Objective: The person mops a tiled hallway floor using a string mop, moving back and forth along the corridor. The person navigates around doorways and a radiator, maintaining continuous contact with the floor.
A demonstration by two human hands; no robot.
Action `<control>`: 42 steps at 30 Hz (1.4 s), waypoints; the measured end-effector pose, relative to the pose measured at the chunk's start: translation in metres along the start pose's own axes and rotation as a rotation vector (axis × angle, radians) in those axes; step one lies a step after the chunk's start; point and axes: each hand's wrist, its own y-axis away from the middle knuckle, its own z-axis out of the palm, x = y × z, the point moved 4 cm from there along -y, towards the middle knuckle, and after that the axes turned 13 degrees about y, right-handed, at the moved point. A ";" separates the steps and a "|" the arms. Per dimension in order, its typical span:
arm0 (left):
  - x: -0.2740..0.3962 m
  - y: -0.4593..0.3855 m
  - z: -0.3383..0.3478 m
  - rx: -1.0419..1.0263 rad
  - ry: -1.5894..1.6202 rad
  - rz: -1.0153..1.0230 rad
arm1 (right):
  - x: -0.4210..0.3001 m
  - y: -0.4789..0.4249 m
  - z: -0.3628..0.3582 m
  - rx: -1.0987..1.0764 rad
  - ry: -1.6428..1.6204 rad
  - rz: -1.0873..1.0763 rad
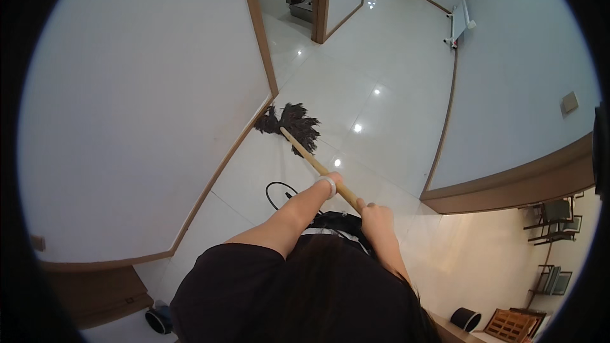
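Note:
Both my hands grip the pale wooden handle of a mop [305, 154]. My left hand [335, 179], with a pale bangle at the wrist, holds it lower down, nearer the mop head. Close to my body, my right hand [378, 218] is closed around the upper end. The dark, stringy mop head [300, 126] lies spread on the glossy tiled floor [395, 105], its left side against the brown baseboard [238, 144] near the doorway corner. A black cable [268, 190] loops in front of my waist.
A white wall [143, 105] stands at left, ending at a wooden door frame [261, 28]. Boxes [301, 9] sit in the room beyond. Along the right wall stands a white rack-like object [459, 24]. Chairs [555, 224] and a dark bin [465, 319] are at lower right; another bin [158, 320] is at lower left.

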 end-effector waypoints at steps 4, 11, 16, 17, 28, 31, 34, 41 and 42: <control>-0.029 -0.026 -0.004 -0.052 0.134 -0.110 | 0.015 0.041 -0.051 0.005 0.008 -0.018; -0.063 -0.052 0.016 -0.056 0.410 -0.259 | 0.034 0.045 -0.058 0.115 0.046 -0.013; -0.033 -0.034 0.023 0.081 0.579 -0.300 | 0.041 0.028 -0.044 0.149 0.037 0.059; -0.033 -0.037 0.018 0.115 0.576 -0.293 | 0.037 0.022 -0.042 0.142 0.039 0.048; -0.010 -0.011 -0.085 0.145 0.734 -0.133 | -0.052 -0.060 -0.016 0.165 -0.036 -0.087; -0.014 0.000 -0.092 0.158 0.721 -0.080 | -0.064 -0.058 -0.021 0.191 -0.053 -0.123; -0.027 0.000 -0.092 0.172 0.478 -0.118 | -0.067 -0.041 -0.017 0.132 0.006 -0.184; -0.017 0.012 -0.063 -0.024 -0.106 -0.124 | -0.028 0.024 -0.067 0.055 -0.002 -0.083; -0.026 0.004 -0.058 -0.022 0.029 -0.184 | -0.019 0.037 -0.077 0.047 -0.003 -0.060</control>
